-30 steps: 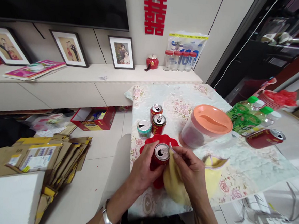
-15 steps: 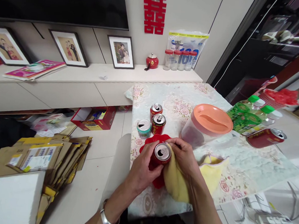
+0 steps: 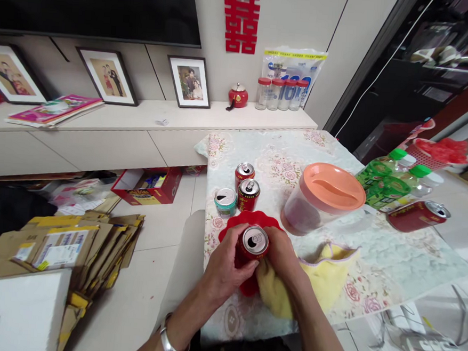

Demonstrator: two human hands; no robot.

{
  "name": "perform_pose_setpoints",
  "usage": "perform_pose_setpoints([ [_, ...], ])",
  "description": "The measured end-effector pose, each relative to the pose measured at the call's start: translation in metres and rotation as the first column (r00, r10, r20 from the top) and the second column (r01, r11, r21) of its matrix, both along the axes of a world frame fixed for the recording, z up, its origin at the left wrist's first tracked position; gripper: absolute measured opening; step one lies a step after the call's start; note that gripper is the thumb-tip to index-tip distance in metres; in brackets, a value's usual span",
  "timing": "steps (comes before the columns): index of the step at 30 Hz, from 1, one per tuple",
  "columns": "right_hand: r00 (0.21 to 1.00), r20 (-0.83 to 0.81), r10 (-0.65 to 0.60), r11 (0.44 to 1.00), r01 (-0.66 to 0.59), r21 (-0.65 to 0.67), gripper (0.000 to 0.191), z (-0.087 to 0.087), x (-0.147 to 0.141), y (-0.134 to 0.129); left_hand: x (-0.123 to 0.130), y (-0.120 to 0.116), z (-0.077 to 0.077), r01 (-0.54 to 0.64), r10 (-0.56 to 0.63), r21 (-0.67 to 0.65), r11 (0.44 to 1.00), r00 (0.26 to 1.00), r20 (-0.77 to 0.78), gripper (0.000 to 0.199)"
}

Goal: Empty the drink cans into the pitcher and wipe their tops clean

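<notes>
A dark red drink can [image 3: 254, 241], its tab opening facing up, is held upright over a red scalloped plate [image 3: 269, 220]. My left hand [image 3: 228, 255] wraps round the can's left side. On the can's right side, my right hand [image 3: 282, 254] is closed on a yellow cloth [image 3: 276, 293], pressing it against the can; its fingertips are hidden. The rest of the cloth spreads over the table to the right. Just beyond the plate stand two red cans [image 3: 248, 195] [image 3: 244, 171] and a short teal can [image 3: 226, 201].
A clear tub with an orange lid [image 3: 331, 187] stands right of the plate. Farther right are green-capped bottles [image 3: 394, 176] and a large red can lying tilted [image 3: 417, 216]. Flattened cardboard [image 3: 93, 246] lies on the floor at left. A white cabinet [image 3: 142, 118] runs behind the flowered tablecloth [image 3: 351, 151].
My right hand has slid down and round the far right side of the can with the cloth, its fingers now tucked behind. The can and left hand stay nearly in place.
</notes>
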State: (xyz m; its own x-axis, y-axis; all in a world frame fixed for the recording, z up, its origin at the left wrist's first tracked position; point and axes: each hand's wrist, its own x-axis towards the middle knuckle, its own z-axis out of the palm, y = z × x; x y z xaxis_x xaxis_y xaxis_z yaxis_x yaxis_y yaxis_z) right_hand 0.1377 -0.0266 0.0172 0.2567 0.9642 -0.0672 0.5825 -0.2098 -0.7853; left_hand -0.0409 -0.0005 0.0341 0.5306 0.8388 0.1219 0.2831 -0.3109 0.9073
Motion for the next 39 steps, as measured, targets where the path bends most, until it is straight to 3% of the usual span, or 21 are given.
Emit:
perform_pose_setpoints([
  [7,0.997,0.065,-0.030,0.999,0.029,0.022,0.024,0.003,-0.007,-0.017,0.004,-0.002,-0.005,-0.054,0.055,-0.060,0.997,0.998,0.018,0.063],
  [12,0.996,-0.056,-0.075,0.992,0.080,0.101,0.030,0.009,-0.002,-0.031,0.004,-0.001,-0.008,-0.071,0.072,-0.081,0.994,0.997,0.009,0.062],
  [18,0.907,-0.366,-0.209,0.927,0.302,0.221,0.032,0.032,-0.010,-0.040,0.001,0.000,-0.006,-0.027,0.028,-0.053,0.998,1.000,0.013,0.070],
  [21,0.889,-0.413,-0.201,0.914,0.322,0.248,0.030,0.037,-0.016,-0.040,0.001,0.000,-0.007,0.002,-0.002,-0.016,1.000,1.000,0.015,0.075],
  [24,0.890,-0.392,-0.234,0.902,0.349,0.254,0.031,0.031,-0.016,-0.036,0.002,-0.001,-0.007,0.016,-0.016,0.012,1.000,1.000,0.006,0.077],
  [31,0.938,-0.300,-0.173,0.946,0.244,0.215,0.027,0.008,-0.007,-0.020,-0.001,-0.003,-0.005,0.079,-0.077,0.048,0.996,0.996,-0.041,0.084],
  [39,0.989,-0.123,-0.082,0.991,0.094,0.097,0.023,0.003,-0.003,-0.019,0.001,-0.002,-0.007,0.061,-0.057,0.068,0.996,0.996,-0.062,0.076],
])
